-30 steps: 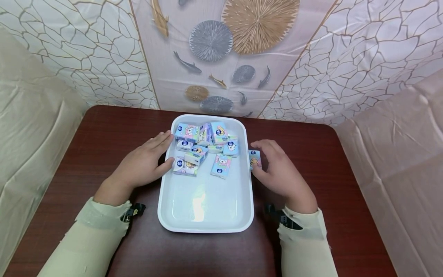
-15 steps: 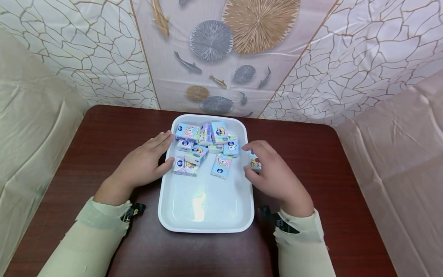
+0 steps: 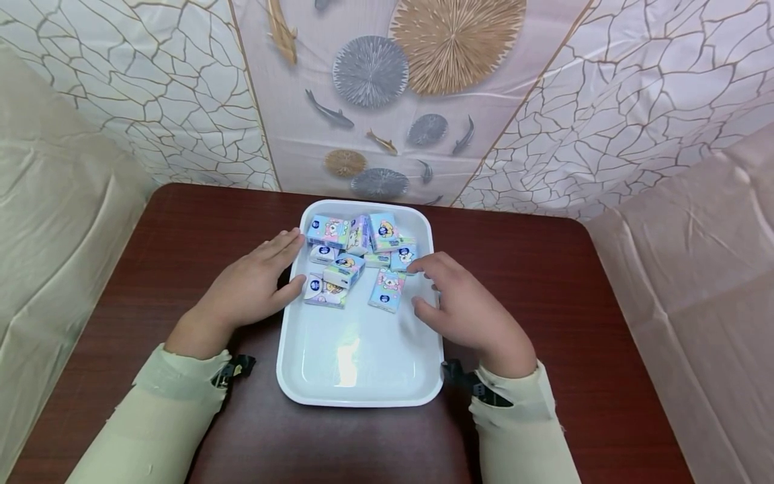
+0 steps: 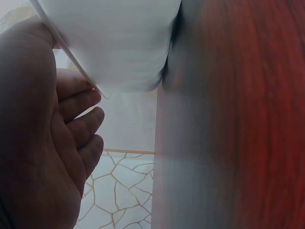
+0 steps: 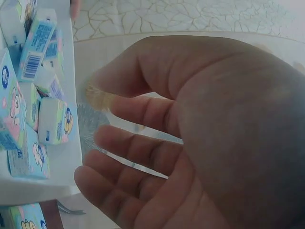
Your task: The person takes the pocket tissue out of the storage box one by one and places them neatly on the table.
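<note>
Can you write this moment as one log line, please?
Left hand: touches left rim of white rectangular plastic tray; right hand: partly over tray, holding nothing; pastel rectangular packs: inside tray; similar pack: outside tray

A dark reddish-brown wood-grain table (image 3: 574,302) with rounded far corners spans the view. Behind it hangs a printed backdrop, its pale pinkish middle panel (image 3: 399,114) edged by thin gold lines (image 3: 249,87). On it, a large gold ribbed disc (image 3: 457,40) adjoins a grey disc (image 3: 371,71); smaller discs (image 3: 345,163) lie lower, among grey and gold fish (image 3: 329,111). A grey shape (image 3: 320,4), cut off at the top, may be another fish. White crackle-patterned panels (image 3: 151,87) flank the middle, and creased beige cloths (image 3: 689,289) hang at both sides.
</note>
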`<state>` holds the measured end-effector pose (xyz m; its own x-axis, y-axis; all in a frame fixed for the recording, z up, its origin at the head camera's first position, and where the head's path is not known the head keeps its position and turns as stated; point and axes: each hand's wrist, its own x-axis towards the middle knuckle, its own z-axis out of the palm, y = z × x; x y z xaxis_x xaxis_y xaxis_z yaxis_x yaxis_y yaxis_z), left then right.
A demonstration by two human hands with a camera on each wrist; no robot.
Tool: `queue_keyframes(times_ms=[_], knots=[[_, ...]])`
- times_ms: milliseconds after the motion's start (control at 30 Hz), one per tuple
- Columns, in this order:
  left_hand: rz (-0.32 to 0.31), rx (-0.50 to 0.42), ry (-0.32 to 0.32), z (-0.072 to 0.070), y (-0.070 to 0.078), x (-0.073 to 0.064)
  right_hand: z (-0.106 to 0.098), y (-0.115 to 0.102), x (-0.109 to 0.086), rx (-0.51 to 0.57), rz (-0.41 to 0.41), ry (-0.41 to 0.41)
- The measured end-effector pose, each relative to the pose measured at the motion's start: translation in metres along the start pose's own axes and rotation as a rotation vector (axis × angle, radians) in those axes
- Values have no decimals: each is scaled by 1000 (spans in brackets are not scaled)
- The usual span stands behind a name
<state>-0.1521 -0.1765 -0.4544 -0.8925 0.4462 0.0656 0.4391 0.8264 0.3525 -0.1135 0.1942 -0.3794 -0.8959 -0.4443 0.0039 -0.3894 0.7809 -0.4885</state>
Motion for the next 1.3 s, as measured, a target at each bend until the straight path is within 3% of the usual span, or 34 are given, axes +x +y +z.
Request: queue_keyframes(times_ms=[800,1300], knots=[[-4,4,-2,0,0,0,17,-8,28,-65,79,-121],[-7,-1,0,0,2,-1,35,-13,45,-138,165,-139]])
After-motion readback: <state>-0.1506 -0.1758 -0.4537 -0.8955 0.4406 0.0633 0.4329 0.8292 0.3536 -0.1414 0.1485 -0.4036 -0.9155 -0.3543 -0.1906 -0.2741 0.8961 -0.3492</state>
